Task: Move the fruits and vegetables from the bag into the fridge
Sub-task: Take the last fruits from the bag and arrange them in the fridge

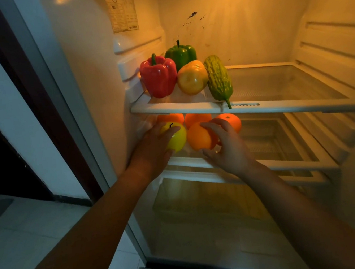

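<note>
Yellow apple (176, 140) clasped in left hand (153, 151) grip; orange (197, 137) clasped in right hand (227, 150) grip.

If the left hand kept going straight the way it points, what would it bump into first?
Likely the back-left orange just behind the yellow fruit the left hand holds, though depth is unclear.

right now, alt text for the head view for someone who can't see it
Two hands reach into an open lit fridge, the left hand holding a yellow apple and the right hand an orange at a lower shelf. Above sit a red pepper, a green pepper, a golden fruit and a bitter gourd.
</note>
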Demonstrator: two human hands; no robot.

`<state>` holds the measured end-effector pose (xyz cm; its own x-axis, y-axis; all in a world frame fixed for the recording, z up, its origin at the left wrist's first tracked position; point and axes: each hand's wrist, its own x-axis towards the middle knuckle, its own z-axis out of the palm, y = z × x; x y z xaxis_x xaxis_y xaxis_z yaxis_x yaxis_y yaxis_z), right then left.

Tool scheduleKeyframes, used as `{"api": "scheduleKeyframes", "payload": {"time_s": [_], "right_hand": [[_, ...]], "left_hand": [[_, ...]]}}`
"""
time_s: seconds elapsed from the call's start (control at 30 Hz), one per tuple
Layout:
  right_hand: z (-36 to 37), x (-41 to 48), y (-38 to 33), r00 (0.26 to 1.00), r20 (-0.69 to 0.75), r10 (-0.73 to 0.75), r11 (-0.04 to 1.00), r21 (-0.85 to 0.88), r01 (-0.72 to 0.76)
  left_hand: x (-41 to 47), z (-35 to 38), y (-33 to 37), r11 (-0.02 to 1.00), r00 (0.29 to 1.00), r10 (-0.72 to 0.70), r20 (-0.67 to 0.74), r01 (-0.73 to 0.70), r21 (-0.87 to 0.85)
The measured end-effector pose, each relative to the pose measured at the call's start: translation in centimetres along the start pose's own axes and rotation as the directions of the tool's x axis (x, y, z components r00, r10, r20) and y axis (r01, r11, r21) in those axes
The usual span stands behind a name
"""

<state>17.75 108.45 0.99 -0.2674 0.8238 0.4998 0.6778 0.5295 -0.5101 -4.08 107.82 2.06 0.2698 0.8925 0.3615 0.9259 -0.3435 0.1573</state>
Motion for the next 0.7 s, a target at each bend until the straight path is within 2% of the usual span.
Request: {"api": "scheduleKeyframes", "payload": {"time_s": [0.17,0.27,0.47,0.57,0.7], "right_hand": [[0.1,0.0,0.0,1.000,-0.004,-0.024,1.000,-0.013,0.024],[-0.1,-0.8,0.2,1.000,-0.010,-0.021,1.000,0.004,0.021],[-1.6,-3.0,1.8,0.993,-0.121,-0.003,1.000,0.027,0.007],[-2.5,-3.1,3.1,0.986,-0.148,0.072,0.997,-0.010,-0.074],[-3.2,-1.9,4.1,0.980,-0.147,0.137,0.985,-0.088,-0.151]], "left_hand": [[-0.5,-0.4,0.6,1.000,0.998,0.004,-0.064,-0.004,0.006],[-1.2,-0.7,0.9,0.997,0.988,0.064,-0.139,-0.071,-0.043],[-1.9,-0.5,0.7,0.988,0.971,0.138,-0.197,-0.149,-0.042],[-1.5,-0.1,0.7,0.983,0.969,0.180,-0.166,-0.184,-0.007],[-0.3,-0.1,1.0,0.994,0.987,0.102,-0.124,-0.104,-0.010]]}}
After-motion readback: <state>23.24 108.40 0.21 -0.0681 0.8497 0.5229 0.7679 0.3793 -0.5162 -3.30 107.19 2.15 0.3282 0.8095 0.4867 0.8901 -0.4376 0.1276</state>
